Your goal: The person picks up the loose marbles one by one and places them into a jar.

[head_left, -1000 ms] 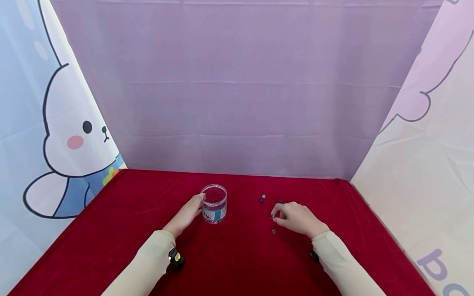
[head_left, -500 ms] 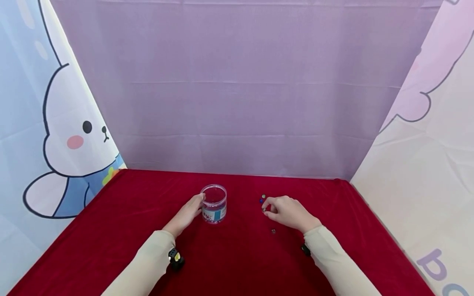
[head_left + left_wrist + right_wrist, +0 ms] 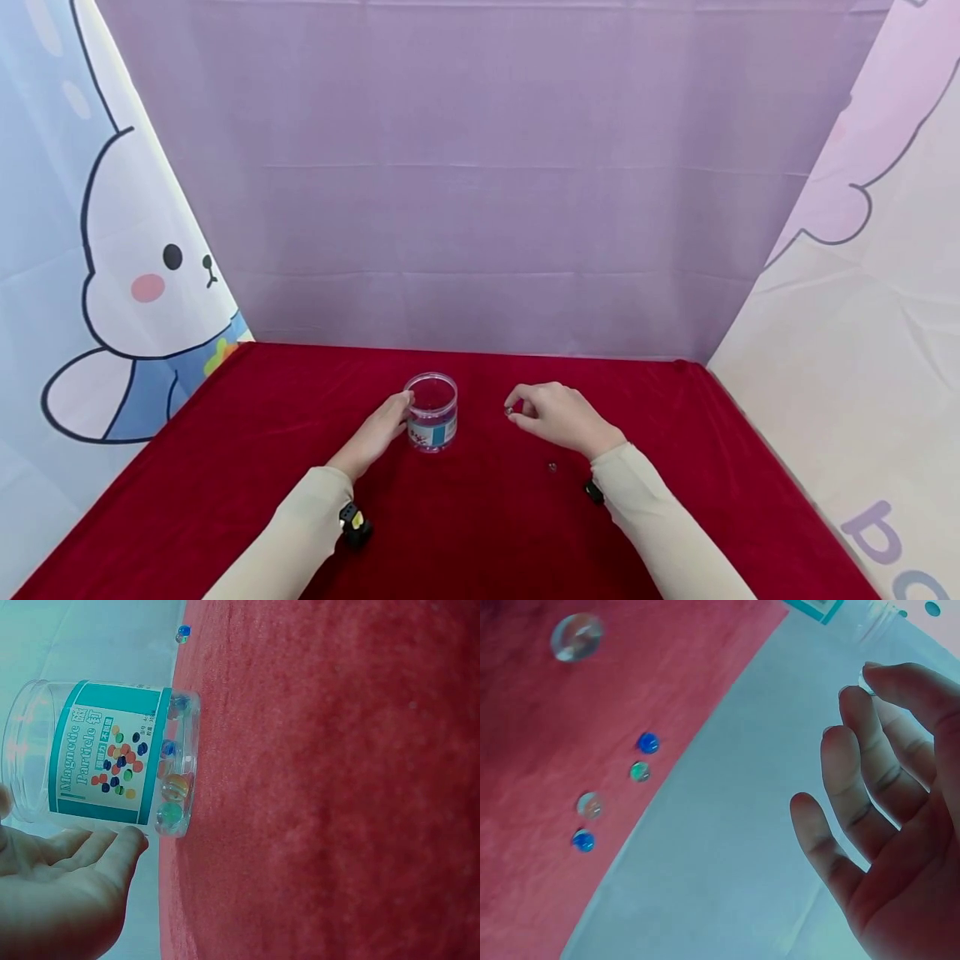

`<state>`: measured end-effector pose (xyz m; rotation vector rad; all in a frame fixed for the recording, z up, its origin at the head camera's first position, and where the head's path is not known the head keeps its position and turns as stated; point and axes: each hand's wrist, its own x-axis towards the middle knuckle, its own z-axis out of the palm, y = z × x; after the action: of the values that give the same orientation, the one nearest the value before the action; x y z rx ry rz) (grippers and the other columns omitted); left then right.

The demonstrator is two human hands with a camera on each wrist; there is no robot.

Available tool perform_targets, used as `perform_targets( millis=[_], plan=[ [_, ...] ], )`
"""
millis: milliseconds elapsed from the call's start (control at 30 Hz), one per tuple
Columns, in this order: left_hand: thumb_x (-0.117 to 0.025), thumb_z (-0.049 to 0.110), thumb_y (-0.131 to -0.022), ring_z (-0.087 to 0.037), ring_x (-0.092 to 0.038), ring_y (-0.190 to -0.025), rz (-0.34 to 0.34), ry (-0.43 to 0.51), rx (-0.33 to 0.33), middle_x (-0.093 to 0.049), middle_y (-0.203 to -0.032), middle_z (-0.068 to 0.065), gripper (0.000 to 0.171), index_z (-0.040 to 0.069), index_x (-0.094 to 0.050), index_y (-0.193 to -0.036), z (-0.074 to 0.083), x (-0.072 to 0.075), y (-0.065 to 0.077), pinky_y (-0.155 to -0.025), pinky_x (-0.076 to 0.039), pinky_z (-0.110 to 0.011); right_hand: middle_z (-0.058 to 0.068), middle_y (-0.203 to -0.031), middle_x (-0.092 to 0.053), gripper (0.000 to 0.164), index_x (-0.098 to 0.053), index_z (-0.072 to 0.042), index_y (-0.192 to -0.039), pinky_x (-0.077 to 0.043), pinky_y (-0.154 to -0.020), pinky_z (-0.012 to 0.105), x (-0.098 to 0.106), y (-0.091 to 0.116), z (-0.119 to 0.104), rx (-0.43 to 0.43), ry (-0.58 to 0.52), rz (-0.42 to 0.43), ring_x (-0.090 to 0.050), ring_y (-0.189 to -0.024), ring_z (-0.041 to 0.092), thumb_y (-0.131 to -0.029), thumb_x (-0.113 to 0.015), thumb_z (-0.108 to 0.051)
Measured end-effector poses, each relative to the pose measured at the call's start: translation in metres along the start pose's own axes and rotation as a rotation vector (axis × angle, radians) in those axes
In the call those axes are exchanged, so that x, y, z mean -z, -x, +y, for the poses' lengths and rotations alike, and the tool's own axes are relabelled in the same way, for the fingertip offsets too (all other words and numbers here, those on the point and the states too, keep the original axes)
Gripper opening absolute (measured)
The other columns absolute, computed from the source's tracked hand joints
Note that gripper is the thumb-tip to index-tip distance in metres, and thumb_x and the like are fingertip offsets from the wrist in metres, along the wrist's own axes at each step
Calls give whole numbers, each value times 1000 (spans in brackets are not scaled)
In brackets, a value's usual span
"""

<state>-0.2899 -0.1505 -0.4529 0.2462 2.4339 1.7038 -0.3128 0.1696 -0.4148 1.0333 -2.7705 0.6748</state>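
Observation:
A clear plastic jar with a teal and white label stands upright on the red cloth. Several coloured glass marbles lie at its bottom, seen in the left wrist view. My left hand rests against the jar's left side, fingers mostly straight, thumb near the rim. To the right of the jar, my right hand pinches a clear marble between thumb and index finger, above the cloth. The right wrist view shows this hand's other fingers loosely bent and apart.
Loose marbles lie on the red cloth: a clear one, two blue ones, a green one and another clear one. In the head view my right hand hides most of them. A purple curtain hangs behind.
My right hand has moved left and away from me toward the jar, carrying the pinched marble. My left hand and the jar have stayed in place.

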Motion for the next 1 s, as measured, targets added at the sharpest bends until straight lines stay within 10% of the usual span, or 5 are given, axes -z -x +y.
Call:
perform_targets(
  millis=[1000],
  plan=[
    [-28, 41, -111, -42, -19, -148, -5, 18, -9, -19, -162, -24, 65, -4, -18, -157, -1, -1, -1, -118, -22, -52, -17, -74, -59, 23, -70, -24, -116, -51, -58, 23, -11, -43, -34, 30, -25, 47, -55, -62, 5, -95, -71, -33]
  ],
)
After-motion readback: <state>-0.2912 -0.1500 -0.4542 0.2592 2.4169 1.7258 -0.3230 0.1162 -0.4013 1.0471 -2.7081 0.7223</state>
